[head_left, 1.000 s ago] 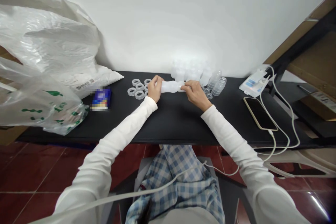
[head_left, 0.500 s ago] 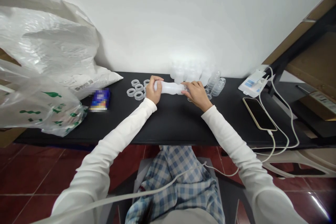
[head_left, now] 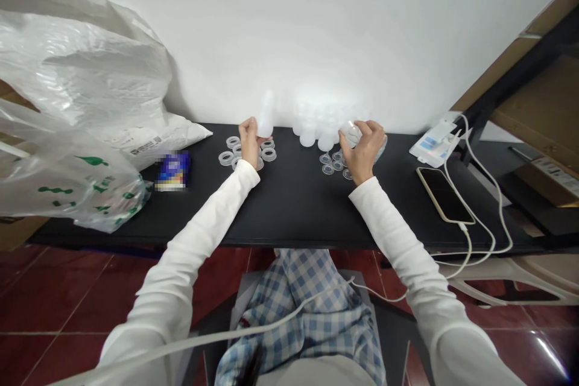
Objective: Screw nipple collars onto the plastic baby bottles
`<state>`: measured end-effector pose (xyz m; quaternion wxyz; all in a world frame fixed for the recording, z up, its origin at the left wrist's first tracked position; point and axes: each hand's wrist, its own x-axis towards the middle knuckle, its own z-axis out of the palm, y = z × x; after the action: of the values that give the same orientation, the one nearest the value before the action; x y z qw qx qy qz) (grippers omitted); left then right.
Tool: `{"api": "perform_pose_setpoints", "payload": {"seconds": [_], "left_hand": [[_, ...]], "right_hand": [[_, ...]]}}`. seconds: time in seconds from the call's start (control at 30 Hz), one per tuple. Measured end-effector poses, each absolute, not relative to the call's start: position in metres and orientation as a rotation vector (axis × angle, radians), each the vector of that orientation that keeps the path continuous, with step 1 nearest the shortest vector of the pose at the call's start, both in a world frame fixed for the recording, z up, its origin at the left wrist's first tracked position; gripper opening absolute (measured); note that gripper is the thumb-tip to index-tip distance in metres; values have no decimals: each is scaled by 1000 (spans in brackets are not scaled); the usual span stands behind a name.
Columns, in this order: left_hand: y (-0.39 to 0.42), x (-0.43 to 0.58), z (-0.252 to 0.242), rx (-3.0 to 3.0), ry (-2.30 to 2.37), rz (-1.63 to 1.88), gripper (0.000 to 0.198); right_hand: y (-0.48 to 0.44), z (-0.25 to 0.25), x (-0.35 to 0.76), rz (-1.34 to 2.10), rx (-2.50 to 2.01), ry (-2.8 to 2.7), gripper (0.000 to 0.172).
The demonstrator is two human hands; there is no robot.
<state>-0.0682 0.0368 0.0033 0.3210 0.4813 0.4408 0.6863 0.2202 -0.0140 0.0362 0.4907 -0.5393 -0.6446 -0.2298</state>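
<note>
My left hand (head_left: 249,140) is closed round a translucent white plastic bottle (head_left: 265,120), held upright near the wall above several clear plastic rings (head_left: 226,157). My right hand (head_left: 362,148) is closed round a small clear plastic piece (head_left: 350,131), close to a stack of clear lids (head_left: 382,146). Small clear caps (head_left: 328,167) lie on the black table (head_left: 289,205) just left of that hand. Several more white bottles (head_left: 316,126) stand against the wall between my hands.
Large plastic bags (head_left: 67,126) fill the table's left end, with a blue packet (head_left: 172,171) beside them. A phone (head_left: 444,194) on a white cable (head_left: 479,235) and a white box (head_left: 431,143) lie at the right. A wooden shelf (head_left: 534,90) rises at far right.
The bottle, held sideways in both hands before, now stands upright in my left hand alone. My right hand has moved away to the right and up, with a small clear piece.
</note>
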Motion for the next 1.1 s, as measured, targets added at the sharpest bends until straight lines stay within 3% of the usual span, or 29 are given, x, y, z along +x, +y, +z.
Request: {"api": "perform_pose_setpoints", "payload": {"seconds": [0.2,0.4,0.63,0.77,0.87,0.97,1.1], "left_hand": [[50,-55,-2,1601,1242,1523,55],[81,-39,-7,1849,1758,1344,47],[92,-19,-11,1762,1816,1256,51],[76,-17,-17,1787,1762,1403,68],[46,-13,-20,1926,1658,1549,57],[10,-3,-17,2054,1365,1527,27],[-27,14,-8,2026,942,1405,41]], "right_hand": [[-11,29,216,-460,-1355,-1599,55],[-10,24,216,-486,-1345,-1603,54],[-13,24,214,-386,-1399,-1689,49],[-15,24,212,-378,-1409,-1732,46],[-17,24,208,-370,-1394,-1764,45],[-20,22,201,-372,-1385,-1789,45],[-25,20,192,-333,-1370,-1822,46]]}}
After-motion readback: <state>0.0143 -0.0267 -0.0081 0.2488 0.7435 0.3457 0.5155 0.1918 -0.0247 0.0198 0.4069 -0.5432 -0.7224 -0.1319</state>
